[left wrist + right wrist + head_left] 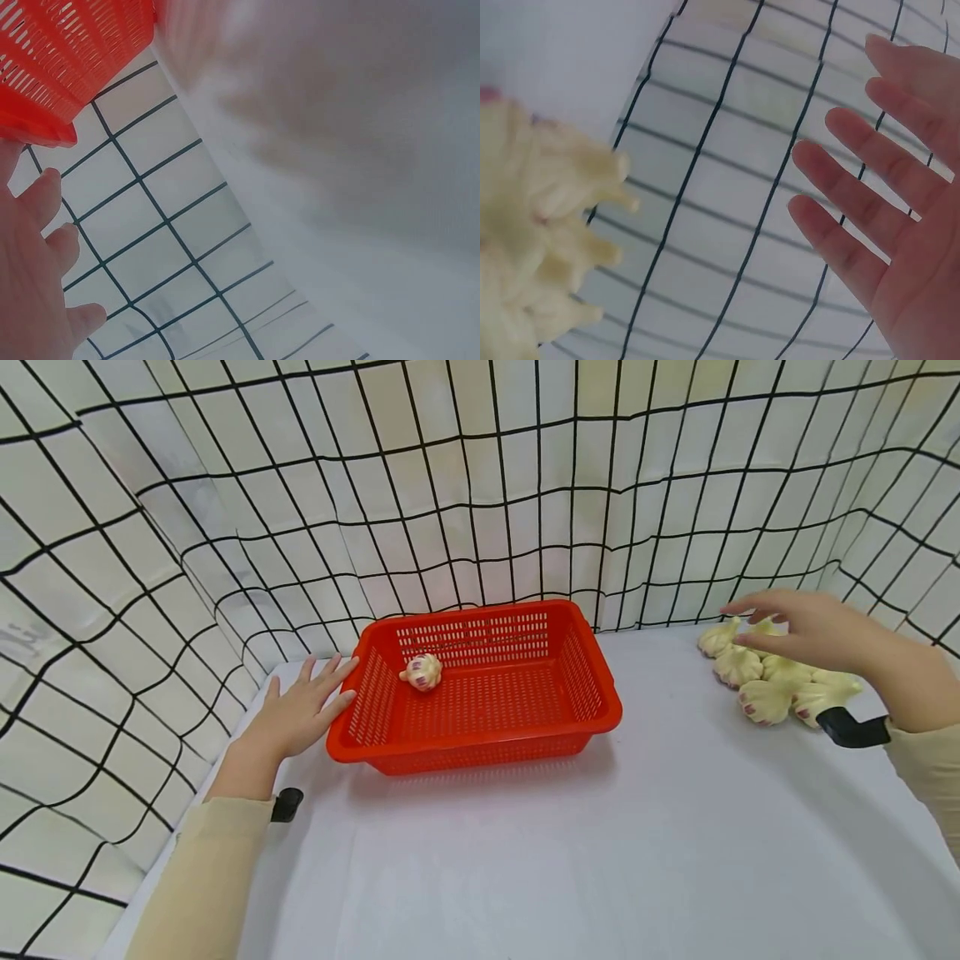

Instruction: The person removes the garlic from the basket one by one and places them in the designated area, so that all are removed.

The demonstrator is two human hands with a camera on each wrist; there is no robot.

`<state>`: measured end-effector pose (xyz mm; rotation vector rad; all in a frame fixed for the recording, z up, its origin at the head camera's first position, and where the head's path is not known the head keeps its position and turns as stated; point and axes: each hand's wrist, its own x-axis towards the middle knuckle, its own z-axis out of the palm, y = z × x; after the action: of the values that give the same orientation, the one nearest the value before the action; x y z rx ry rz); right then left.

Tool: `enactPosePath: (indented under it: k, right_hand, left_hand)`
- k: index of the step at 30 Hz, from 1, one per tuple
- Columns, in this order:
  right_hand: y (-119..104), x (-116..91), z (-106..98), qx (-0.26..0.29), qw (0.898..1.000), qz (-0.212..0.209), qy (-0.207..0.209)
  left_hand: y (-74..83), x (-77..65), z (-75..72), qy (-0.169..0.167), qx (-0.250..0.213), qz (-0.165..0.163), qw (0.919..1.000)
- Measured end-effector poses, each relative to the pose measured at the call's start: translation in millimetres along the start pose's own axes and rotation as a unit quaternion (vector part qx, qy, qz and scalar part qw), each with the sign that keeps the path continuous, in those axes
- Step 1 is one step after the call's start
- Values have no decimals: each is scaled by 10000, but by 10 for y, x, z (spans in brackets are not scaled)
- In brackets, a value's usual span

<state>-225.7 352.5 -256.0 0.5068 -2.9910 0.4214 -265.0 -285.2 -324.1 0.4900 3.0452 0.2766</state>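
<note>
A red plastic basket with slotted walls stands on the white table. One garlic bulb lies inside it, near its left wall. At the basket's left rim is my left hand, fingers spread, fingertips right at the edge; the left wrist view has this hand beside the red rim. Over at the right, several garlic bulbs lie in a close group. My right hand hovers over their far side with nothing in it. In the right wrist view its fingers are extended, apart from the bulbs.
A black wire grid backed with white sheeting rises behind the table and along both sides. The basket's far rim stands close to it. White tabletop spreads in front of the basket and between it and the garlic group.
</note>
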Motion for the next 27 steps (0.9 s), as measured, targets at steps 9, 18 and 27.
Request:
enactPosePath:
  k: [9,18,27]
  right_hand:
    - [-520,381,3,187,9983,-528,-181]
    - [-987,755,137,261,9929,-1134,-237]
    - [-1357,1125,248,376,9893,-1388,-265]
  left_hand:
    - [25,-27,-31,13,-44,6,10000]
    - [16,-5,-23,-29,-62,-70,10000]
    - [6,1,-13,-11,24,17,10000]
